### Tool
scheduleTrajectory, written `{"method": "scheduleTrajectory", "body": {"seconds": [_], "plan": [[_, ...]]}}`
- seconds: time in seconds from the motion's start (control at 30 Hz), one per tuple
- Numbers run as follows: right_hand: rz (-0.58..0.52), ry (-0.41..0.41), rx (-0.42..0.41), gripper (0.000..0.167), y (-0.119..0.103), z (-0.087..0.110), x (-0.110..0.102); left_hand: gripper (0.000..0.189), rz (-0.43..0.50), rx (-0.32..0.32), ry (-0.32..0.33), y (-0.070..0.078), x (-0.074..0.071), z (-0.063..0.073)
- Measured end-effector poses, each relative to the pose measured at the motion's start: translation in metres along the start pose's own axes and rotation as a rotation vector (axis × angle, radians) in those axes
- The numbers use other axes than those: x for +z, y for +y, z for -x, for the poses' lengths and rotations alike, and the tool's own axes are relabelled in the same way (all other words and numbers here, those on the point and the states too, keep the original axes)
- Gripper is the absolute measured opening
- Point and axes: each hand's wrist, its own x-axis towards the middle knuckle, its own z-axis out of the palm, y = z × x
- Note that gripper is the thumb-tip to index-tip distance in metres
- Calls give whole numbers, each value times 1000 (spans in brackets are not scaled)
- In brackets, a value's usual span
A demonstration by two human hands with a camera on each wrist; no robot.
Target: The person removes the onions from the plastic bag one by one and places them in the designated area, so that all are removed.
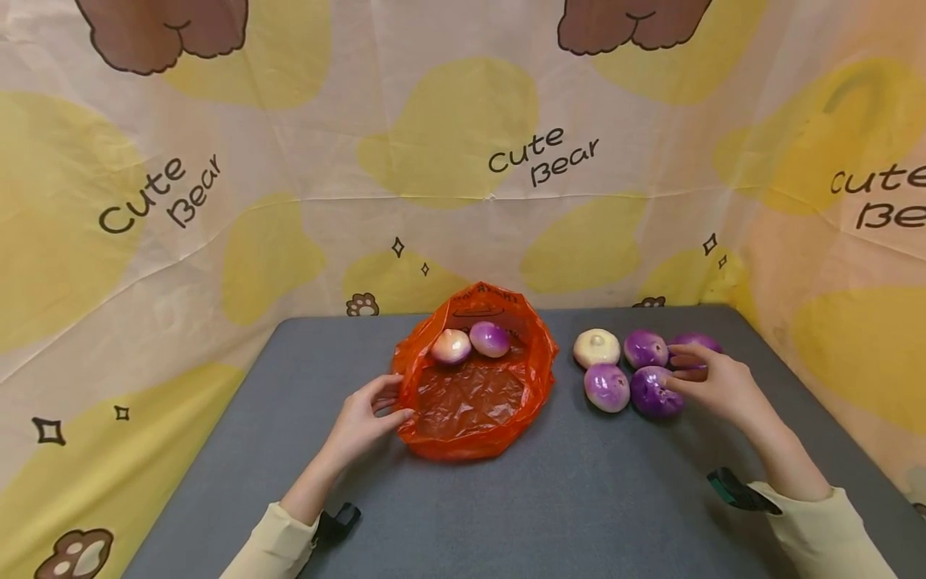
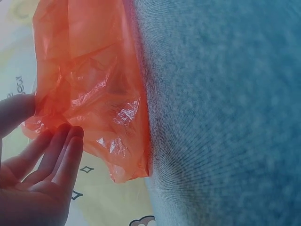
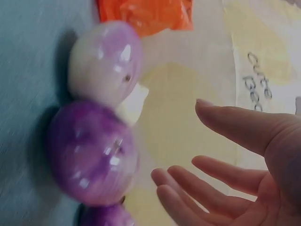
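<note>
An orange-red plastic bag stands with its mouth wide, a pale turnip and a purple turnip inside at the back. My left hand holds the left rim, thumb at the edge and fingers along the outer side. Right of the bag, several turnips sit in a cluster, among them a dark purple turnip. My right hand reaches over the cluster's right side, fingers spread. In the right wrist view a gap shows between its fingers and the purple turnip.
Also in the cluster are a white turnip, a light purple turnip and a purple turnip. Another turnip is partly hidden by my right hand. A printed cloth walls the grey table at back and sides.
</note>
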Motion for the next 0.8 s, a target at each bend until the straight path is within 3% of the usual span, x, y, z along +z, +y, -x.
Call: {"method": "scheduleTrajectory", "body": {"seconds": [0.47,0.8], "plan": [[-47,-7,-131,49,-51,-28,23,47,11,11,-1,-1,2,0],[-142,-69,-166,50,-77,-52,48,47,19,36,4,-4,2,0]]}}
